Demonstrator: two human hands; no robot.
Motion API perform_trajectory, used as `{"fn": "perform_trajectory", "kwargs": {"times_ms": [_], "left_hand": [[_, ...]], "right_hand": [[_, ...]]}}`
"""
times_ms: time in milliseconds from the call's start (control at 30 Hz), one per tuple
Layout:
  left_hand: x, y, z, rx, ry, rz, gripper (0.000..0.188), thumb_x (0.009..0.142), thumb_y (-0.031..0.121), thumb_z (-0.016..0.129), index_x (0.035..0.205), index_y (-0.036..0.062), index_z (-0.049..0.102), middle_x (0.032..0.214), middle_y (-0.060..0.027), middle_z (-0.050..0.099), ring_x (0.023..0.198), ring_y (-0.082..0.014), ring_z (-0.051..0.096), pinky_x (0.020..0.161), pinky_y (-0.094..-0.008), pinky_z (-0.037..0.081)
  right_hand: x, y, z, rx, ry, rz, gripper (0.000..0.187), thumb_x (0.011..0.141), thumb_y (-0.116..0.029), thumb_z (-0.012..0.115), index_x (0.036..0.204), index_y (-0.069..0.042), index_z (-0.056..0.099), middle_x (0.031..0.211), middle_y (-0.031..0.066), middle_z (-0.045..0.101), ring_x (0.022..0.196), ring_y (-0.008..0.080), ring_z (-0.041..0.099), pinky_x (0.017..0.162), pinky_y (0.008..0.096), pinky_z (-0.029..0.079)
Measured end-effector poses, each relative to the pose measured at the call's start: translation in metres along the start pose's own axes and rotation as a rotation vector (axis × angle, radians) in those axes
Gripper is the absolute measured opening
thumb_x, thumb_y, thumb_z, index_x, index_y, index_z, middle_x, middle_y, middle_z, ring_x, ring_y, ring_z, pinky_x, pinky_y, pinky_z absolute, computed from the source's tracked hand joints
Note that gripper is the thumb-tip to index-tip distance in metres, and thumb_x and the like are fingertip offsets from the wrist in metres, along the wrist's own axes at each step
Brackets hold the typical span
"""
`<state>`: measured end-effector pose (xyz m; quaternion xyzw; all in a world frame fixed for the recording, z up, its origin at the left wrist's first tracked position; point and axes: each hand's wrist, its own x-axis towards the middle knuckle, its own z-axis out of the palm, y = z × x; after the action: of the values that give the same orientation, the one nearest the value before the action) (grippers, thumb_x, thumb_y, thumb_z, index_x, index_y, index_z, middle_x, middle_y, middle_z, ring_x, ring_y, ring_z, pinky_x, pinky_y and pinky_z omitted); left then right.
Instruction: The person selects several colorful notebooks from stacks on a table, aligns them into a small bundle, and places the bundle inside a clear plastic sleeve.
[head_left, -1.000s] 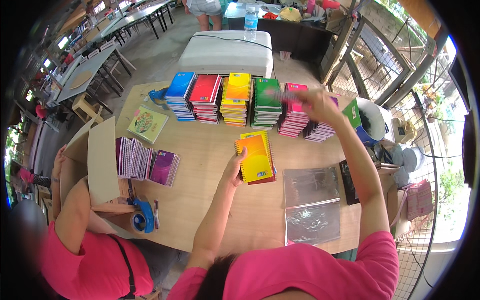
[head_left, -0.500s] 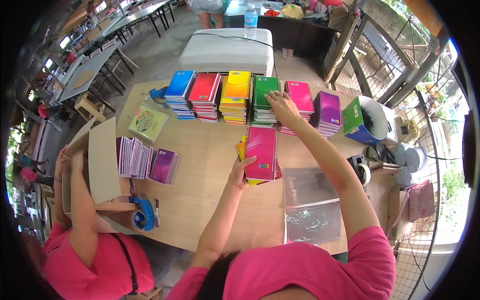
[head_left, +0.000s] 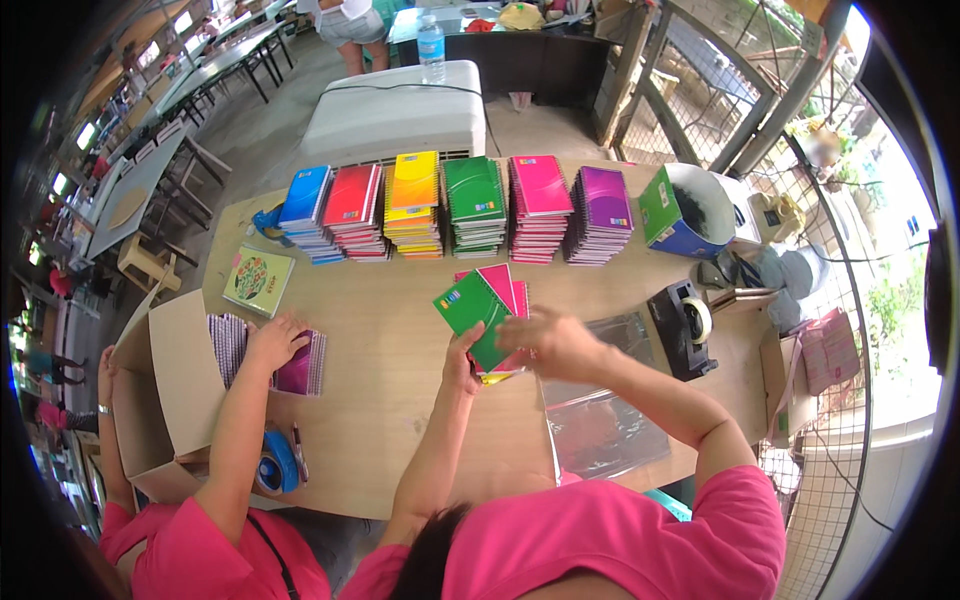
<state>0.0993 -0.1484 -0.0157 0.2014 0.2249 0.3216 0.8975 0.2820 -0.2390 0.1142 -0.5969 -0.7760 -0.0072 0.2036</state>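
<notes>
My left hand grips a fanned bundle of spiral notebooks over the middle of the table, thumb on top. A green notebook lies uppermost, tilted to the left, and a pink notebook shows from under it, with a bit of yellow at the bottom. Beside the bundle's right edge is my right hand, its fingers smeared by motion. Beyond stand stacks of notebooks in a row: blue, red, yellow, green, pink and purple.
Clear plastic sleeves lie under my right forearm, near a black tape dispenser. At left, a co-worker's hand touches purple notebooks beside an open carton. A blue tape dispenser and a pen lie nearby.
My right hand has come back from the green stack to the bundle, which now has a green notebook on top of the pink one. The co-worker's hand has moved onto the purple notebooks.
</notes>
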Motion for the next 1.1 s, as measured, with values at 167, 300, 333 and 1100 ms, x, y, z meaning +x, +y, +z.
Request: {"fn": "perform_trajectory", "kwargs": {"times_ms": [167,300,333,1100], "left_hand": [[-0.002,-0.032,0.037,0.032,-0.019,-0.064,0.042,0.09,0.016,0.069,0.126,0.002,0.053,0.112,-0.0123,0.067,0.099,-0.0234,0.068,0.083,-0.0409,0.059],[0.005,-0.039,0.046,0.103,-0.01,0.011,0.054,0.085,0.011,0.074,0.131,0.0053,0.046,0.113,-0.0096,0.062,0.099,-0.0219,0.066,0.083,-0.0378,0.059],[0.006,-0.042,0.051,0.097,0.008,0.027,0.06,0.083,0.009,0.075,0.134,0.0068,0.043,0.116,-0.0101,0.06,0.103,-0.0226,0.065,0.085,-0.0386,0.058],[-0.134,-0.163,0.113,0.439,-0.297,-0.074,0.072,0.07,0.009,0.08,0.134,-0.0012,0.048,0.121,-0.0151,0.063,0.11,-0.0258,0.065,0.099,-0.0413,0.052]], "right_hand": [[0.002,0.206,-0.046,-0.353,0.494,0.967,0.041,0.084,-0.037,0.072,0.106,-0.002,0.068,0.095,0.0263,0.068,0.101,0.0429,0.062,0.094,0.0501,0.047],[0.042,0.224,-0.034,-0.263,0.325,1.43,0.054,0.078,-0.038,0.08,0.116,-0.001,0.067,0.115,0.0235,0.067,0.115,0.0381,0.059,0.103,0.0523,0.043],[0.044,0.223,-0.033,-0.305,0.353,1.446,0.058,0.076,-0.036,0.083,0.119,0.0,0.066,0.12,0.0226,0.067,0.117,0.0343,0.061,0.102,0.0528,0.044],[-0.24,0.035,-0.072,1.207,0.337,0.903,0.087,0.081,-0.055,0.075,0.147,-0.008,0.041,0.147,0.0141,0.046,0.133,0.032,0.046,0.111,0.0444,0.04]]}}
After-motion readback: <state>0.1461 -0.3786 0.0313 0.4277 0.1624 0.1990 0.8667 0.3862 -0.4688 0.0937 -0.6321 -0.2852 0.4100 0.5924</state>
